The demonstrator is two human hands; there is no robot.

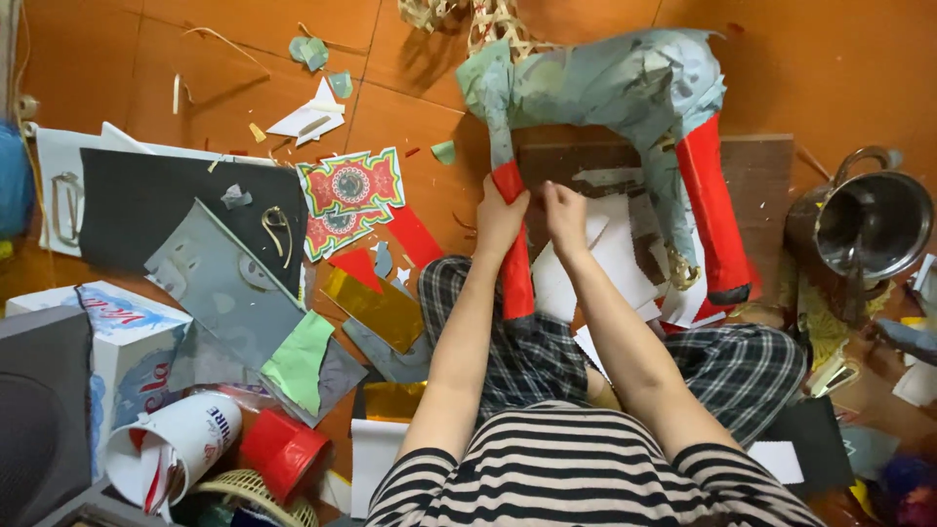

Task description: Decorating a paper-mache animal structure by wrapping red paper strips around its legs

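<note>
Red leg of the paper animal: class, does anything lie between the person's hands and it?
Nothing visible does. The left hand already grips the red leg near its top, and the right hand is right beside it at the same height, with no scrap or tool between them.

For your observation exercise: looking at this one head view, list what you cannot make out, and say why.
- Left hand: palm hidden, wrapped round the red leg.
- Right hand: fingertips turned away; whether they pinch anything cannot be told.
- Paper animal: top cut off by the upper edge.
- Metal pot: inside too dark.
- Basket: cut off by the bottom edge.
</note>
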